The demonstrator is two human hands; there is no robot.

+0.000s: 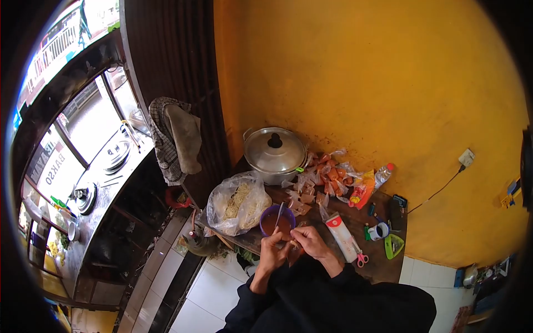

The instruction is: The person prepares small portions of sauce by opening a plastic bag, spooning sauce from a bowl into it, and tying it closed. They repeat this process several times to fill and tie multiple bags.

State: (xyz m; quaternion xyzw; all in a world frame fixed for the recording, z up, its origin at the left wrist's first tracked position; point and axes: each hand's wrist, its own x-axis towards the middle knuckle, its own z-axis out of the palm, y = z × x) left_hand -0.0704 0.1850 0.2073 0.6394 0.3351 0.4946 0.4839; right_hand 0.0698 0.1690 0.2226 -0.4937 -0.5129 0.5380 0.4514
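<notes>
Close together in front of my dark-sleeved body, my left hand and my right hand are both closed, fingertips pinching. Between them is what looks like the top of a small plastic bag with brownish-orange contents, mostly hidden by the fingers. Just beyond the hands stands a purple bowl of reddish-brown sauce, a spoon handle leaning out of it. Several small tied bags of orange-red sauce lie heaped behind it. To the right of my right hand is a white and red packet, with pink-handled scissors at its near end.
A lidded metal pot stands against the yellow wall. Left of the bowl sits a clear bag of noodles. A bottle, a white mug and a green tape dispenser are on the right. A gas cylinder stands at lower left.
</notes>
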